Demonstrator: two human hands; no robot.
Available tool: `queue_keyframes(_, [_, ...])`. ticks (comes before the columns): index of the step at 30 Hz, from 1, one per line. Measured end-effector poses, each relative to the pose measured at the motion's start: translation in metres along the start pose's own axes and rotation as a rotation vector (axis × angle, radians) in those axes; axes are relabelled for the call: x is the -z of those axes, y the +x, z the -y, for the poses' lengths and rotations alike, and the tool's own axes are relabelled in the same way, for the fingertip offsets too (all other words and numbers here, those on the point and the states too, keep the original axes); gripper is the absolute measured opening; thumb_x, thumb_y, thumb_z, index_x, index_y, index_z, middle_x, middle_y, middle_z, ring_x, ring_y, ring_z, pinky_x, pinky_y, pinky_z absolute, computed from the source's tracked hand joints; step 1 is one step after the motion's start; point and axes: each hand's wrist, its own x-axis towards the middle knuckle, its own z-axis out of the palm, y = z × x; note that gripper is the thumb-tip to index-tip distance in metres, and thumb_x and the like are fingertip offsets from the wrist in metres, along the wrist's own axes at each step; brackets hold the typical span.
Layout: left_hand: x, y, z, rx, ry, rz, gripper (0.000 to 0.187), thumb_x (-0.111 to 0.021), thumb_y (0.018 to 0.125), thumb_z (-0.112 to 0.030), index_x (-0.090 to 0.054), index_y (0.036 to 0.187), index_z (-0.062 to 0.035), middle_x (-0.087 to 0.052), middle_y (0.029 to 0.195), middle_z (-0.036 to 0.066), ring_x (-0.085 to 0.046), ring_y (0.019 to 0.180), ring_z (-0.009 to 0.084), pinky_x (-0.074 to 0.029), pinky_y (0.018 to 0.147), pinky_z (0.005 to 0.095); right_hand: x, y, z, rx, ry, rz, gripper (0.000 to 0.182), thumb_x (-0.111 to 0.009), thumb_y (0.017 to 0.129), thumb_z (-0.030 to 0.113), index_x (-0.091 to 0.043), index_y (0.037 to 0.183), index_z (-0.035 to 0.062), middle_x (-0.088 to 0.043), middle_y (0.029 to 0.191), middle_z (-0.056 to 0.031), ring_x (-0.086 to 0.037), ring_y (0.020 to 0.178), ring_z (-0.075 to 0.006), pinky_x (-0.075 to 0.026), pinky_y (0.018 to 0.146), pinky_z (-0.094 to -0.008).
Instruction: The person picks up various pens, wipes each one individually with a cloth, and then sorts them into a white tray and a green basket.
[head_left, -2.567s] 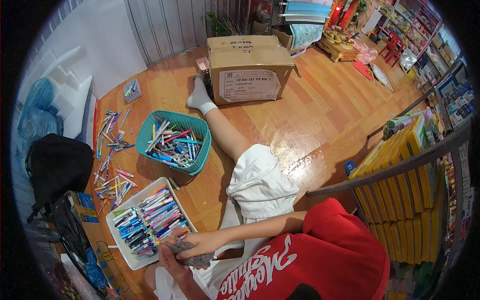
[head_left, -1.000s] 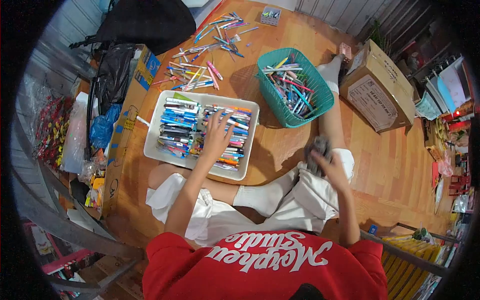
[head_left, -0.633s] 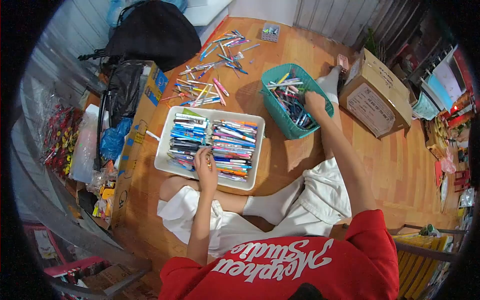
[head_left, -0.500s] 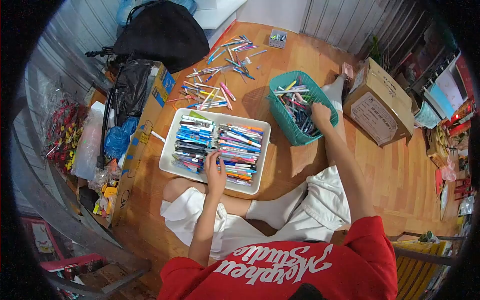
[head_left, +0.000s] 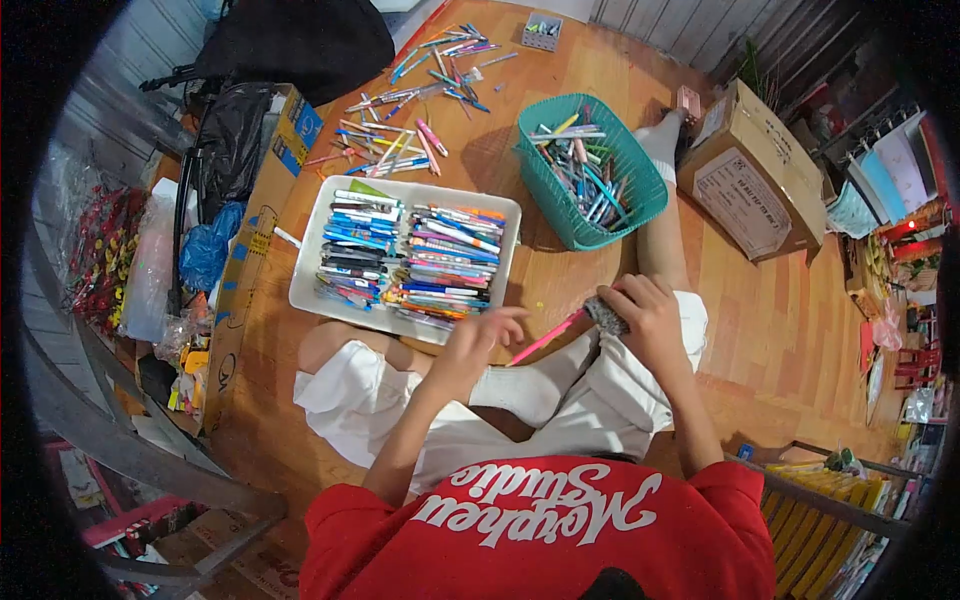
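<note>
My right hand (head_left: pixel 645 308) is closed around a fuzzy grey object (head_left: pixel 606 316), from which a pink stick (head_left: pixel 545 340) points down to the left; the two look like one pen. My left hand (head_left: pixel 478 345), slightly blurred, has its fingers apart and holds nothing, just left of the pink stick. Behind it sits a white tray (head_left: pixel 306 262) with pens lying in two columns. A teal basket (head_left: pixel 590 236) of jumbled pens stands beyond my right hand.
Loose pens (head_left: pixel 400 150) lie scattered on the wooden floor behind the tray. A small grey holder (head_left: pixel 541 33) stands at the back. Cardboard boxes flank me, one at right (head_left: pixel 750 190) and a long one at left (head_left: pixel 240 310). A black bag (head_left: pixel 290 45) is at back left.
My right hand has come out of the teal basket towards me with the fuzzy grey and pink thing. My left hand has left the tray's pens and moved right and nearer. The view has shifted slightly.
</note>
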Motion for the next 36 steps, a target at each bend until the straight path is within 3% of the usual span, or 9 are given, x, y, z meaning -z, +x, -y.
queue_keyframes(4, [-0.014,-0.02,-0.036,0.076,0.513,0.201,0.026,-0.041,0.095,-0.024,-0.057,0.104,-0.0044,-0.058,0.074,0.007,-0.057,0.079,0.0175,-0.043,0.073,0.03,-0.011,0.0,0.005,0.014,0.058,-0.077,0.025,-0.07,0.061,0.01,-0.063,0.085,0.0074,-0.054,0.078,-0.0064,-0.054,0.07,-0.0236,-0.039,0.062,-0.0339])
queue_keyframes(7, [-0.019,-0.029,-0.022,0.061,0.265,0.098,0.017,-0.044,0.094,-0.015,-0.051,0.097,0.0001,-0.06,0.076,0.013,-0.06,0.072,0.0264,-0.044,0.061,0.0367,-0.011,0.004,0.012,-0.101,0.224,-0.133,0.028,-0.071,0.067,0.008,-0.06,0.093,0.0062,-0.057,0.082,-0.0059,-0.057,0.075,-0.0214,-0.043,0.068,-0.0342])
queue_keyframes(9, [-0.023,-0.032,-0.021,0.1,0.141,-0.07,0.017,-0.044,0.096,-0.015,-0.052,0.094,0.0001,-0.053,0.068,0.006,-0.051,0.06,0.0117,-0.041,0.056,0.0247,-0.016,0.005,0.027,-0.509,0.797,-0.35,0.033,-0.069,0.075,0.015,-0.056,0.103,0.0053,-0.059,0.089,-0.0058,-0.058,0.082,-0.0206,-0.044,0.077,-0.0368])
queue_keyframes(11, [-0.023,-0.035,-0.024,0.146,0.017,-0.08,0.017,-0.045,0.095,-0.013,-0.052,0.096,0.0016,-0.053,0.069,0.006,-0.049,0.06,0.0097,-0.04,0.057,0.0227,-0.031,-0.011,0.025,-0.864,1.62,-0.392,0.045,-0.059,0.088,0.033,-0.045,0.119,0.004,-0.057,0.103,-0.0068,-0.056,0.094,-0.0173,-0.045,0.087,-0.0356])
queue_keyframes(14, [-0.042,-0.037,-0.016,0.143,-0.143,-0.112,0.018,-0.044,0.095,-0.012,-0.051,0.099,0.0039,-0.055,0.07,0.013,-0.056,0.061,0.0183,-0.045,0.058,0.0278,-0.049,-0.006,0.057,-0.973,2.122,-0.276,0.045,-0.054,0.091,0.039,-0.046,0.117,0.0034,-0.057,0.104,-0.0095,-0.058,0.089,-0.0175,-0.049,0.079,-0.0298])
queue_keyframes(18, [-0.059,-0.043,0.007,-0.16,0.221,-0.241,0.02,-0.043,0.095,-0.012,-0.051,0.101,0.0049,-0.054,0.068,0.013,-0.056,0.059,0.0216,-0.046,0.058,0.0301,-0.061,-0.014,0.088,-0.784,1.567,0.014,0.037,-0.052,0.092,0.035,-0.048,0.11,0.0026,-0.063,0.089,-0.0101,-0.063,0.077,-0.0219,-0.052,0.07,-0.0297])
queue_keyframes(19, [-0.06,-0.049,0.001,0.028,-0.055,-0.172,0.02,-0.042,0.096,-0.015,-0.051,0.097,0.0037,-0.052,0.066,0.011,-0.053,0.058,0.0212,-0.044,0.057,0.0322,-0.055,-0.01,0.087,-0.751,1.469,0.105,0.036,-0.052,0.092,0.035,-0.049,0.107,0.002,-0.064,0.085,-0.0108,-0.064,0.074,-0.0234,-0.053,0.069,-0.0312])
queue_keyframes(28, [-0.051,-0.055,-0.034,0.115,-0.158,-0.006,0.024,-0.04,0.098,-0.017,-0.049,0.085,0.0013,-0.042,0.061,0.0,-0.039,0.054,0.006,-0.033,0.049,0.0217,-0.012,0.035,0.049,-0.895,1.732,-0.43,0.03,-0.049,0.094,0.033,-0.047,0.089,0.003,-0.061,0.073,-0.0146,-0.065,0.076,-0.0275,-0.054,0.067,-0.0378])
queue_keyframes(36, [-0.049,-0.056,-0.007,0.113,-0.035,-0.054,0.02,-0.047,0.094,-0.018,-0.054,0.089,0.0001,-0.056,0.069,0.009,-0.053,0.062,0.0188,-0.042,0.058,0.033,-0.044,-0.008,0.092,-0.818,1.645,-0.034,0.02,-0.056,0.091,0.021,-0.048,0.093,0.0024,-0.064,0.08,-0.0125,-0.063,0.073,-0.0159,-0.051,0.067,-0.0308])
